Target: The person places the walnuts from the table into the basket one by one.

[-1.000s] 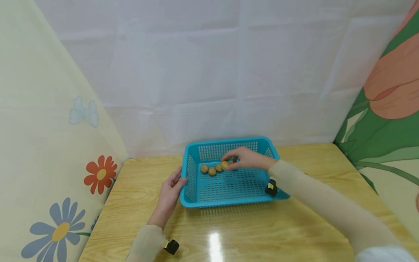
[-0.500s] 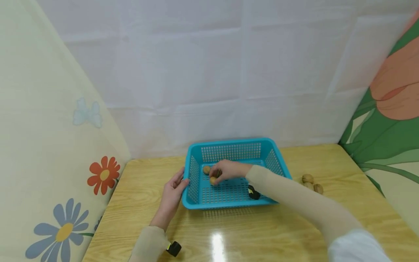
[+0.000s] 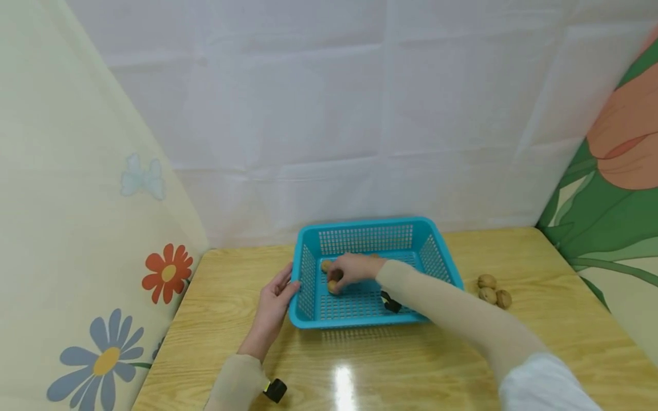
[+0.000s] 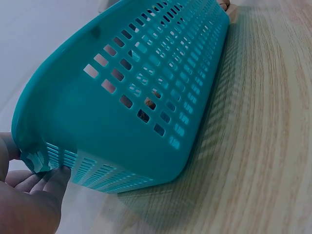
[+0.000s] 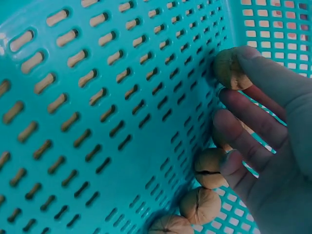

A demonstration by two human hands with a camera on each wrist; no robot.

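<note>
A blue perforated basket [image 3: 329, 325] sits on the wood-grained worktop [image 3: 411, 377], near a white hanging sheet [image 3: 288, 114]. The person's left hand [image 3: 272, 305] grips its left end, thumb over the rim and the other fingers [image 4: 57, 184] against the outer side. The right hand [image 3: 356, 268] reaches down inside, pinching a walnut [image 5: 230, 69] between thumb and index finger, while its remaining fingers are slightly bent, close to more walnuts [image 5: 201, 205] lying in a line on the basket's floor. Whether the pinched walnut touches the basket cannot be told. One of those other nuts shows a dark split along its shell. Outside the basket, just beyond its right end, three loose walnuts [image 3: 488, 295] lie bunched on the worktop. Each wrist carries a small black device [image 3: 275, 390].
</note>
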